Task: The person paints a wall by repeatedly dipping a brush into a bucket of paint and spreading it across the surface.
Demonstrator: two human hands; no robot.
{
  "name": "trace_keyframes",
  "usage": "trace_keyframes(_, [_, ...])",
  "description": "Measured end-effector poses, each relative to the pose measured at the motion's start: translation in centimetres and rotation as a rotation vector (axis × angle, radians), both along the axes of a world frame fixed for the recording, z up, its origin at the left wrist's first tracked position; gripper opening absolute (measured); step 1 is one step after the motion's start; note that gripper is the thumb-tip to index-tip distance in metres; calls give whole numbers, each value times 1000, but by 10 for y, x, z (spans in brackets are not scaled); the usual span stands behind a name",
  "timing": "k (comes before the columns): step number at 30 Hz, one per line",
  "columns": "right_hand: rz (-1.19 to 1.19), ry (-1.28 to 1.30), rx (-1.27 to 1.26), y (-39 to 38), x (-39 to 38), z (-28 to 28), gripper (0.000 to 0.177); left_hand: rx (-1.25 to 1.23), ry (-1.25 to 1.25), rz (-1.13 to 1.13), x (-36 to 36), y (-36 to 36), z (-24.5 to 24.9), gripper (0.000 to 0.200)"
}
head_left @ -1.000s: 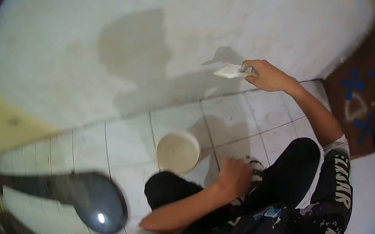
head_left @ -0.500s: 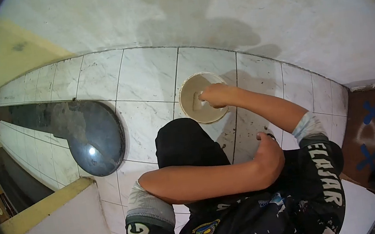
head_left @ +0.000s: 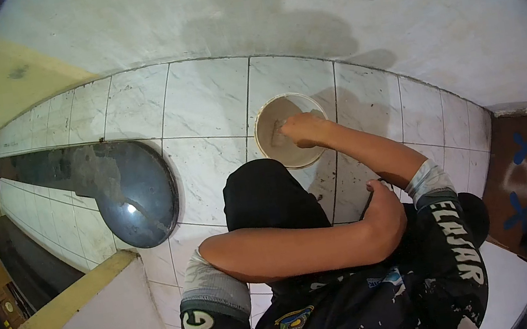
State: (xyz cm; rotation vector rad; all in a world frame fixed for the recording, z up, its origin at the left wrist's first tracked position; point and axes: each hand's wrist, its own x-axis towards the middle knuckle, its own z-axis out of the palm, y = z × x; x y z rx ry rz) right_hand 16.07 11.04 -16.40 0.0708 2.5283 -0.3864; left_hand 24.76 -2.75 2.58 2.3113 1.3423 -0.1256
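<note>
On the tiled floor (head_left: 203, 99), right hand (head_left: 304, 130) holds scraper (head_left: 276, 137) inside cream-coated tub (head_left: 298, 155).

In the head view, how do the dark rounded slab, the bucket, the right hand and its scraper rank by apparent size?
Largest to smallest:
dark rounded slab
bucket
right hand
scraper, smallest as seen, though the hand hides part of it

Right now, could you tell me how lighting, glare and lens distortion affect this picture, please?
Head view: strong fisheye bends the tile floor lines and leaves black corners; a glare spot sits on the dark slab; soft shadows fall on the wall above the bucket; the right hand, shut on a blade in the bucket, looks slightly soft; the left hand is evenly lit.
</note>
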Motion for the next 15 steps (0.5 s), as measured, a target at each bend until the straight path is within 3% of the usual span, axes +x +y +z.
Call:
trace_keyframes(4, [-29, -60, 53, -6, 4, 14, 20, 33, 19, 22, 2, 0, -1, 33])
trace_keyframes(10, [-133, 41, -13, -7, 11, -2, 25, 3, -12, -10, 2, 0, 0, 34])
trace_keyframes(12, [-64, -81, 15, 1, 8, -15, 31, 22, 17, 12, 7, -1, -4, 33])
trace_keyframes(15, [-145, -91, -87, 20, 4, 15, 31, 41, 35, 24, 6, -3, 0, 33])
